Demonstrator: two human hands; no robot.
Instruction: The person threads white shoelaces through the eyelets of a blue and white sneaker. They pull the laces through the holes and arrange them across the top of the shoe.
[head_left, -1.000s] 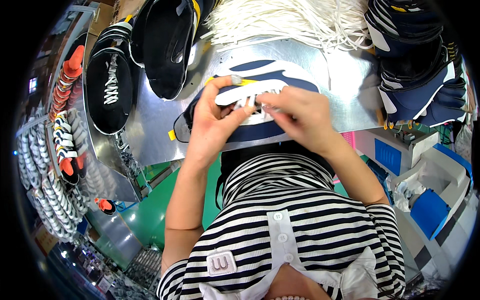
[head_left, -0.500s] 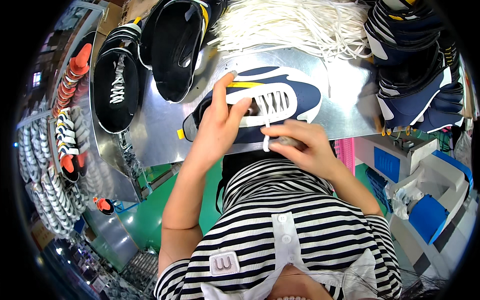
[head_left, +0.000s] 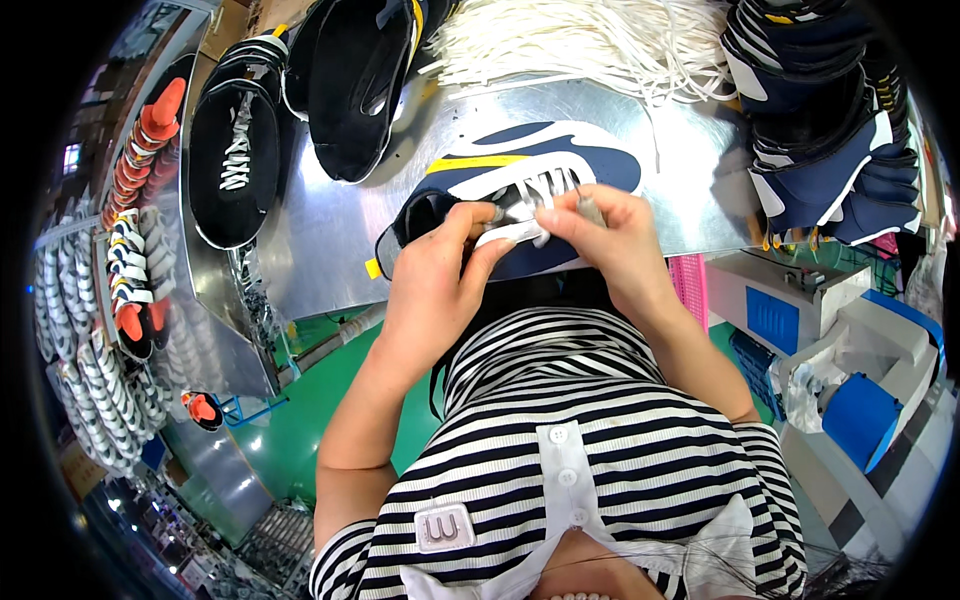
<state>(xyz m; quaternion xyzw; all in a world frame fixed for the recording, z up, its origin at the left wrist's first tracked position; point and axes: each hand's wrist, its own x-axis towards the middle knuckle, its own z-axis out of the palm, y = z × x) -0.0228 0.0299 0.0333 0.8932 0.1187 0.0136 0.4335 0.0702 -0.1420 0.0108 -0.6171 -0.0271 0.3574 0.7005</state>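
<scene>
We find lace point(head_left: 549, 186) crossing the front of the shoe point(head_left: 505, 178) beside the lace-pinching right hand point(head_left: 620, 235), its rear, apparently unlaced, gripped by the left hand point(head_left: 435, 280).

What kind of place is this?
It looks like a shoe factory or workshop. A big heap of white laces lies on the metal table, navy shoe uppers are piled at the right, and a partly laced shoe upper lies before the person.

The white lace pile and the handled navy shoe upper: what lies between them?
In the head view, a strip of shiny metal table lies between the lace pile and the shoe upper.
</scene>
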